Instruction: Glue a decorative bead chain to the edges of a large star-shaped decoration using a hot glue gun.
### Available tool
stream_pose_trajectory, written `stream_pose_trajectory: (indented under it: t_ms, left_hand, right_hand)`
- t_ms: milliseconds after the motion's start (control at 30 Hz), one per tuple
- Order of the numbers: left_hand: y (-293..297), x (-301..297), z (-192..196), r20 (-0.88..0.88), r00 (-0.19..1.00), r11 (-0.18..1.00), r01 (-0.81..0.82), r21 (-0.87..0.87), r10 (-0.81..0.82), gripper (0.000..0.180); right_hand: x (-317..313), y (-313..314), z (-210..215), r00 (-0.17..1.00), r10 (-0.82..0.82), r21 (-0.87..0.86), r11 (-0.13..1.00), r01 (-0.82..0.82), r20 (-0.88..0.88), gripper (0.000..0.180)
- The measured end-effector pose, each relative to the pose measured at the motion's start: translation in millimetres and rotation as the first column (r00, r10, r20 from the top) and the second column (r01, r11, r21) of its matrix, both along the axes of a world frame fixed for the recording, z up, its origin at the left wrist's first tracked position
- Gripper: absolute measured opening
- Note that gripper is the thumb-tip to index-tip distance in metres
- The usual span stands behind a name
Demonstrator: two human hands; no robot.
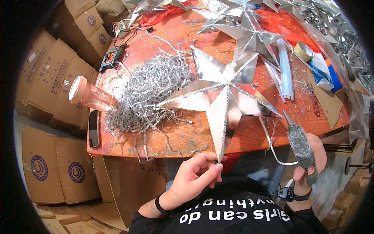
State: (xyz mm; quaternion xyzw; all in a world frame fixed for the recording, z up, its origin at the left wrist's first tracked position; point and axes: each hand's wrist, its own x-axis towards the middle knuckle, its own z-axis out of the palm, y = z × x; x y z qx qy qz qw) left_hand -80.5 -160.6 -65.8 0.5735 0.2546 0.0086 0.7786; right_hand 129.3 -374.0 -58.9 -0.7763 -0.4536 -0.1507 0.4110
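Observation:
A large silver star [222, 117] with folded, mirror-like points lies over the front part of the red table, one point reaching past its near edge. Strips of silver bead trim run along several of its ridges. My left hand [196, 171] pinches the tip of that near point between thumb and fingers. In my right hand [317, 154] is a hot glue gun [299, 144], its body wrapped in clear film and its nozzle pointing up near the star's right-hand point. Left of the star sits a tangled heap of silver bead trim [156, 85].
A clear jar with a pink lid [91, 93] and a phone [94, 128] are at the table's left edge. Glue sticks [285, 72], a tape roll [302, 51] and red scissors [314, 100] lie right. More silver stars [255, 33] are behind. Cardboard boxes [50, 74] stand left.

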Motion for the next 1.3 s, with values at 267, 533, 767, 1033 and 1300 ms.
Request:
stream_pose_trajectory:
  t_ms: [267,533,767,1033,1300]
  left_hand:
    - [-1.9,0.1,-15.3,0.035,0.999,0.998,-0.005,0.063,0.003,0.021]
    - [-3.9,0.5,-23.4,0.065,0.998,0.968,-0.004,0.251,-0.012,0.017]
    - [-3.9,-1.2,-28.6,0.048,0.998,0.989,0.036,0.142,-0.043,0.027]
    - [-0.1,-0.7,-38.1,0.139,0.99,0.995,0.03,-0.093,-0.017,0.044]
    - [14.0,-27.0,-27.2,0.253,0.954,0.97,-0.202,0.136,0.163,0.035]
  right_hand:
    - [3.7,0.2,-2.2,0.999,-0.002,0.013,1.0,0.001,0.049,0.091]
    - [3.4,1.2,-2.4,1.0,-0.016,0.032,0.999,0.015,0.027,0.091]
    - [3.7,1.0,-2.5,0.999,-0.012,0.039,0.999,0.011,0.04,0.09]
    - [16.2,-10.4,-4.5,0.987,-0.152,0.043,0.987,0.154,-0.047,0.089]
    - [90.2,-4.2,-10.9,0.926,-0.312,-0.313,0.876,0.368,0.215,0.051]
